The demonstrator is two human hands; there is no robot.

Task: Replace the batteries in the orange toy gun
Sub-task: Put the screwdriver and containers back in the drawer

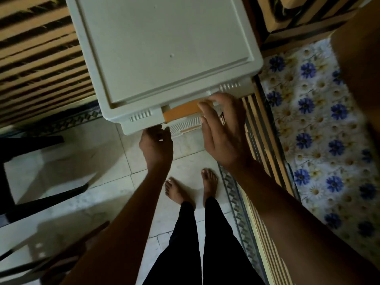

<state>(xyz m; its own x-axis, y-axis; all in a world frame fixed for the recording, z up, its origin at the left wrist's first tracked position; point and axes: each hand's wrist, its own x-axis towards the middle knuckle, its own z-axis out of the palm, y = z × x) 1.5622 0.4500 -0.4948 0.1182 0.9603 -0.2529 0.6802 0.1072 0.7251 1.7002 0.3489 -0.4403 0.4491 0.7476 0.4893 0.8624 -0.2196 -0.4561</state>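
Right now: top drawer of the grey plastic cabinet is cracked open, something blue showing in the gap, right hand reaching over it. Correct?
Not quite. In the head view the thing in the gap is orange, not blue. The rest holds: the grey plastic cabinet has its top drawer slightly open, and the right hand reaches over it.

Both your arms reach forward and down, bare from the elbow. Your left hand [156, 141] is lower and further from the lens, its back toward you, fingers curled under in a grip; what they close on is hidden from this view. Your right hand [223, 128] sits higher, fingers straight and slightly spread, fingertips [202, 105] pointing forward, thumb tucked along the inner side. Your bare feet [191, 187] stand below, legs in dark trousers.
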